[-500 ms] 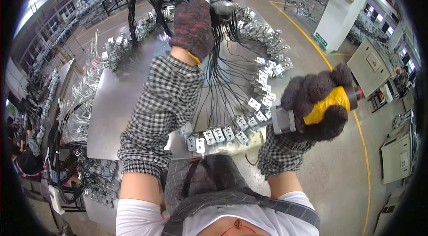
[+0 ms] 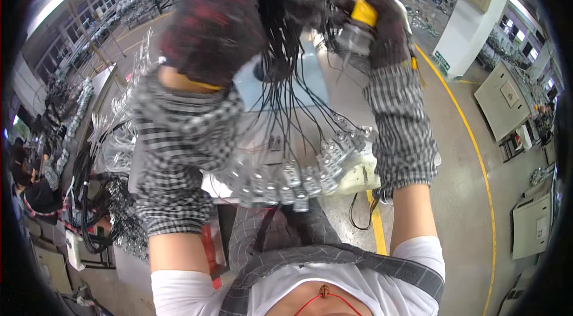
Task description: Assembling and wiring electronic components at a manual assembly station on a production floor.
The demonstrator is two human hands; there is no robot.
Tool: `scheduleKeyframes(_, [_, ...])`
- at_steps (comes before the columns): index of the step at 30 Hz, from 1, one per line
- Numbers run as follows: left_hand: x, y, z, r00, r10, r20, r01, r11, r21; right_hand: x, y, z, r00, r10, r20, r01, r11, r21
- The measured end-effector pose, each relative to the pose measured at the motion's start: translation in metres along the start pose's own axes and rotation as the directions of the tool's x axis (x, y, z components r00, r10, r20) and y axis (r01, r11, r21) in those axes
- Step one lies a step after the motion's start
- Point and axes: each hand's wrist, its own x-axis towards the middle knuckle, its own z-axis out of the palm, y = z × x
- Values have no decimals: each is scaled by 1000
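Observation:
My left hand (image 2: 218, 20), in a dark red knit glove and checked sleeve, is raised close to the camera and blurred. It grips the top of a bundle of thin black wires (image 2: 280, 86). The wires fan downward to a row of small silver-white modules (image 2: 298, 180) lying at the near edge of a grey table (image 2: 316, 80). My right hand (image 2: 382, 14), in a dark glove, is shut on a yellow-and-grey hand tool (image 2: 358, 20) and holds it against the top of the bundle, right beside my left hand.
More wire bundles with modules hang on racks at the left (image 2: 113, 137), where another person (image 2: 30, 190) sits. A yellow floor line (image 2: 471, 137) runs along the right. Beyond it stand grey cabinets (image 2: 507, 101) and a white pillar (image 2: 471, 23).
My right hand has risen with the tool from low on the right up to the top of the bundle. My left hand and the bundle have come closer to the camera.

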Motion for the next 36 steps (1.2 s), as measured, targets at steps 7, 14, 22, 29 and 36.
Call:
scheduleKeyframes(7, [27,34,-85,998,-13,69,58,705,-707,44,46,-11,954,268,137,-300,890,342])
scheduleKeyframes(14, [-4,103,-144,968,-246,-46,182,819,-545,1,21,89,704,116,700,-478,807,347])
scheduleKeyframes(22, [-88,156,-153,896,-440,-57,340,762,-551,21,-22,151,819,-189,542,-273,702,657])
scheduleKeyframes(29, [-191,191,-167,641,-566,-519,265,797,-543,-44,-14,215,594,-105,797,-308,886,347])
scheduleKeyframes(36, [-248,258,-169,475,-221,-852,58,974,-220,-42,5,189,704,-67,707,31,998,63])
